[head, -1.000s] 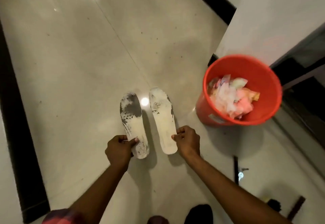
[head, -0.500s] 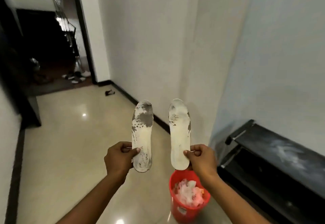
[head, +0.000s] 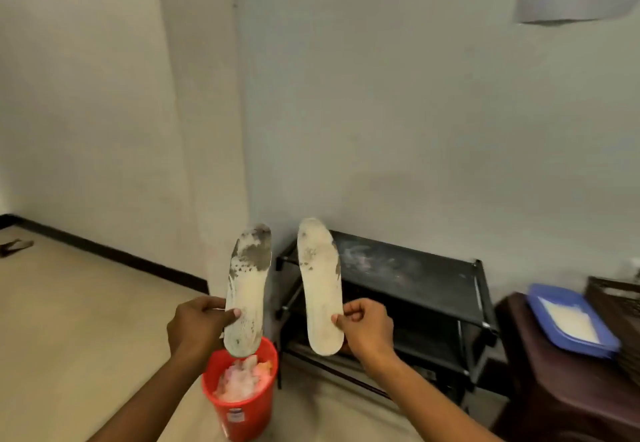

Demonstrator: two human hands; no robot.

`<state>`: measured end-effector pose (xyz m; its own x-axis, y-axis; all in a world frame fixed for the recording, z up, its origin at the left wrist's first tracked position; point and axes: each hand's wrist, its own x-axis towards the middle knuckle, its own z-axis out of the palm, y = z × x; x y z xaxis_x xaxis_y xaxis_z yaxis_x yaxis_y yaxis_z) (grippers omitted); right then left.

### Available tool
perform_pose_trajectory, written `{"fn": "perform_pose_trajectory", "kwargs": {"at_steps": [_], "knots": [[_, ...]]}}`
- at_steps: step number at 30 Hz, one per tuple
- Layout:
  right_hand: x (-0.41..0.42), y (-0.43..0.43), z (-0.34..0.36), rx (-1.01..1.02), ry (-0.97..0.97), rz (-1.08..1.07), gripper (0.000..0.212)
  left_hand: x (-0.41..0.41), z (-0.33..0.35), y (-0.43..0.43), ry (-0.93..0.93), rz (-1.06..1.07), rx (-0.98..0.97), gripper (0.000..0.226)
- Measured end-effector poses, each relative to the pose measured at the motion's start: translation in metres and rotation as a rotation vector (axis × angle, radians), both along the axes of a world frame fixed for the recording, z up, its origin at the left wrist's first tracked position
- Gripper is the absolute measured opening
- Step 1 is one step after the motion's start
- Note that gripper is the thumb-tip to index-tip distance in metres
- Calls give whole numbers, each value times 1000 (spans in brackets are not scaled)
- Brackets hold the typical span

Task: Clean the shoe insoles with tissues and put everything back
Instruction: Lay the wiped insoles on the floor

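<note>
I hold two white insoles upright in the air, toes up. The left insole (head: 247,289) has dark grey dirt over its toe area, and my left hand (head: 197,327) pinches it near the heel. The right insole (head: 320,289) is mostly white with small specks, and my right hand (head: 367,329) pinches its heel edge. Below the left insole stands a red bucket (head: 247,410) filled with crumpled white and pink tissues.
A black shoe rack (head: 415,275) stands against the wall behind the insoles. To the right, a dark brown stool (head: 554,389) carries a blue tray (head: 571,320) with white contents and a dark basket (head: 620,303). A sandal (head: 15,245) lies far left.
The insoles have gone from lying on the floor to being held up in both hands. My view has swung up and to the right, from the corridor to the shoe rack and stool.
</note>
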<state>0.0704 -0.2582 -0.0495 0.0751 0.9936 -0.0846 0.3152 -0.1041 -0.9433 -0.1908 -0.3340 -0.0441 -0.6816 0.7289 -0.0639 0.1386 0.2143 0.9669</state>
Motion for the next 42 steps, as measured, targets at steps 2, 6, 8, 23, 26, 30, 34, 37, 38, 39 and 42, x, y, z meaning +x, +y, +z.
{"fn": "perform_pose_trajectory", "kwargs": {"at_steps": [2,6,8,23,26,30,34,37,38,39,42], "knots": [[36,-7,-30,-82,-35,-66,16,29,-20,12,27,-51,-66,22],[91,-25,-86,-273,-81,-189,16,68,-78,38,-4,-167,-208,22],[109,-24,-110,-355,-93,-241,17,81,-114,57,3,-212,-266,24],[128,186,-206,-406,24,-384,17,139,-192,272,198,-329,-362,26],[127,211,-216,-399,59,-388,19,140,-201,299,257,-324,-369,25],[125,225,-227,-412,11,-395,17,140,-215,319,323,-325,-408,28],[128,225,-230,-374,-109,-378,16,140,-223,320,371,-321,-402,31],[131,216,-225,-317,-146,-388,15,143,-216,309,353,-298,-345,41],[132,210,-222,-285,-165,-386,15,144,-210,302,331,-292,-308,43],[132,203,-219,-253,-185,-379,16,145,-203,292,314,-293,-270,43],[133,174,-205,-192,-218,-335,16,149,-182,257,307,-357,-214,34]]}}
